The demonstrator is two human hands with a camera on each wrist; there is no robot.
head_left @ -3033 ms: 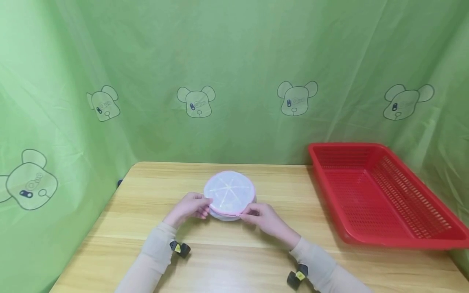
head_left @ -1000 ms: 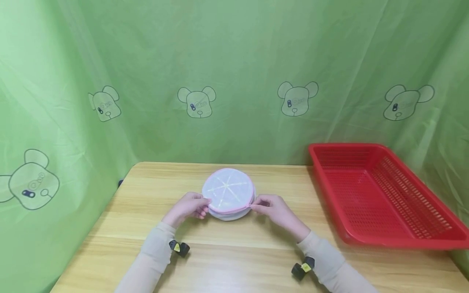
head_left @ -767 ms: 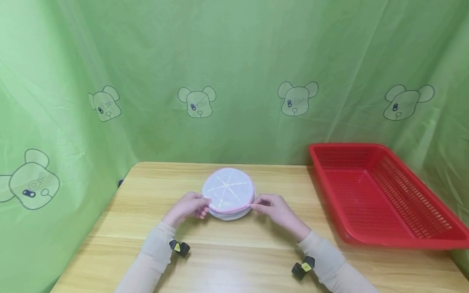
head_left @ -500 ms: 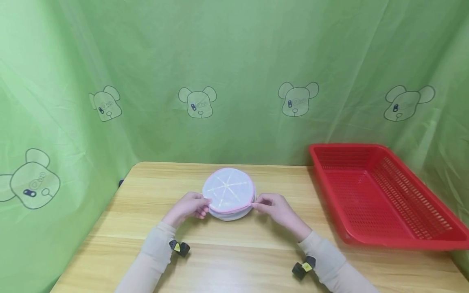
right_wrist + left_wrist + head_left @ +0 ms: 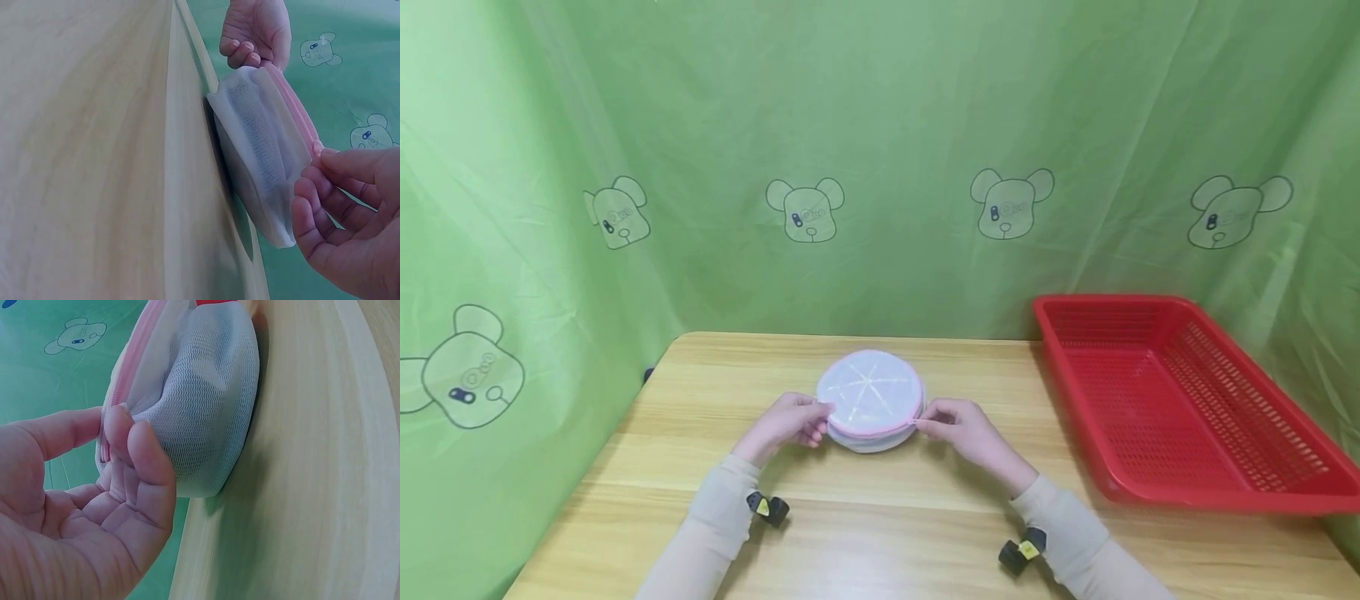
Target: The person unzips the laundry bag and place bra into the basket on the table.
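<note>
In the head view, the pouch (image 5: pixel 871 387) is seen lying flat on the table (image 5: pixel 850 525), between the two hands and slightly beyond them. It is round when viewed from above, so no long axis is offered by its top. Its near left edge is pinched by the left hand (image 5: pixel 785 419); its near right edge is met by the fingertips of the right hand (image 5: pixel 958 427). Neither hand can be called nearer, as the pouch is touched by both. The basket (image 5: pixel 1217 500) is placed well apart, off to the right, and the table is backed by a curtain (image 5: pixel 895 117).

In the left wrist view, the pouch's rim is gripped between thumb and fingers, beside the pink zip (image 5: pixel 132 356). The white mesh side is seen bulging below it; whether the zip is fully closed cannot be told.

In the right wrist view, the zip's pull (image 5: pixel 317 149) is pinched between thumb and finger, the other fingers being curled beside the mesh. The zip is stretched along the rim from one hand to the other, with the pull at the right hand's end.
</note>
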